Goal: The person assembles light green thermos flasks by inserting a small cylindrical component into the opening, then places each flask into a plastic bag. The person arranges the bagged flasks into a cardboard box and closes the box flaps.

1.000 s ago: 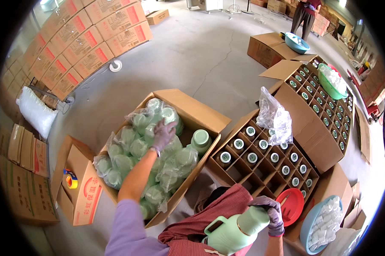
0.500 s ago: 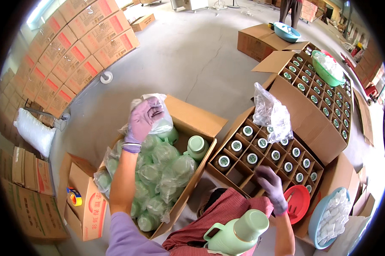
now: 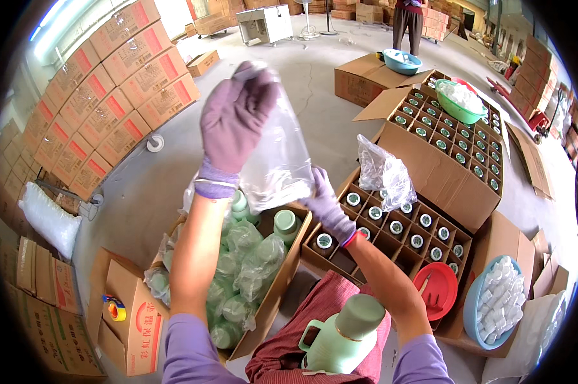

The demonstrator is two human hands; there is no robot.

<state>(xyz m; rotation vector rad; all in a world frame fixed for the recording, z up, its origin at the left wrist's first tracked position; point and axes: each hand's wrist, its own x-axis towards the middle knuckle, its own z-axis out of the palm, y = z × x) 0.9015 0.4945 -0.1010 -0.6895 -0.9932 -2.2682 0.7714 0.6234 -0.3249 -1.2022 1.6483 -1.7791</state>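
Observation:
My left hand (image 3: 236, 121), in a purple glove, is raised high and pinches the top of a clear plastic bag (image 3: 279, 160). My right hand (image 3: 325, 200), also gloved, grips the bag's lower right corner. The bag hangs empty over an open cardboard box (image 3: 282, 281) full of pale green flasks wrapped in plastic bags (image 3: 250, 259). A pale green flask with a handle (image 3: 340, 336) lies on my lap, on a dark red cloth.
A partitioned carton (image 3: 398, 233) of capped bottles stands to my right, a second one (image 3: 455, 137) behind it. A crumpled bag (image 3: 382, 173), a red bowl (image 3: 437, 289), a blue basin of white caps (image 3: 497, 301), stacked cartons (image 3: 110, 89) and a standing person (image 3: 409, 22) surround me.
My left hand has risen from the box of wrapped flasks with a clear bag. My right hand left the flask on my lap and took hold of the bag's lower corner.

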